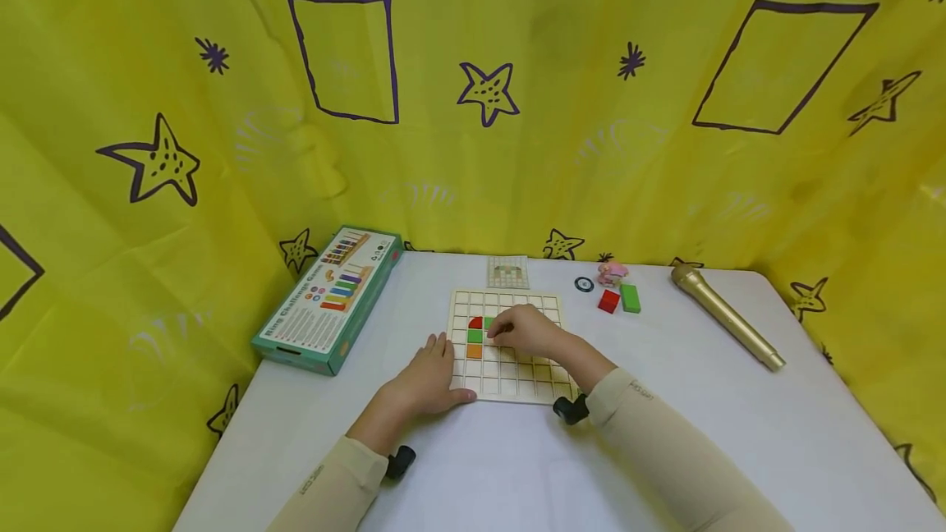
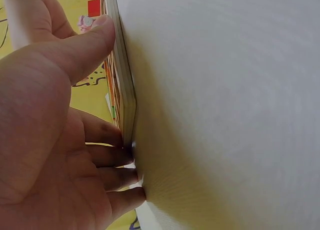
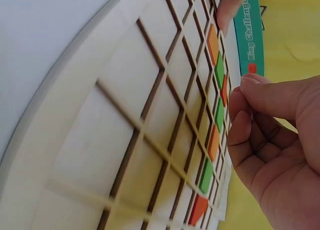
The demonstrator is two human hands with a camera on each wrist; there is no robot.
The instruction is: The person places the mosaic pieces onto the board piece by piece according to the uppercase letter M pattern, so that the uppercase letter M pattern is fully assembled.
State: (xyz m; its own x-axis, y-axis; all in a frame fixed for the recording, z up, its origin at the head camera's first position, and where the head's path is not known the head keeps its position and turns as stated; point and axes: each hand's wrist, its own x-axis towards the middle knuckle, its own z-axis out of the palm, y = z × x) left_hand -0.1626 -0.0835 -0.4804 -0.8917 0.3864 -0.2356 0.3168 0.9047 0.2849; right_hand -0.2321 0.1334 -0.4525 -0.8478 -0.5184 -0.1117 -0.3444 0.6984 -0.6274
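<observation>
Two beige sleeves are cut off by the lower edge of the head view, so only forearms and hands are seen. On the white counter (image 1: pixel 739 433) the left hand (image 1: pixel 429 380) lies flat with fingers straight, pressed against the near left edge of the wooden grid board (image 1: pixel 517 388); its grip is loose and nothing is held. From the left wrist view the thumb is seen resting along the board's rim, and the fingertips (image 2: pixel 127 155) touch its side.

The right hand (image 1: pixel 526 331) is set over the middle of the board, fingers curled downward. A green tile (image 1: pixel 489 323) is partly covered by those fingers, and whether it is pinched or only touched cannot be told. In the right wrist view the thumb and forefinger are seen drawn together, yet what lies between them is hidden.

Beside the hand, a red tile (image 1: pixel 475 323), another green one and an orange tile (image 1: pixel 474 350) sit in one column. Farther back, a small pattern card (image 1: pixel 507 272) is too blurred to read.
</observation>
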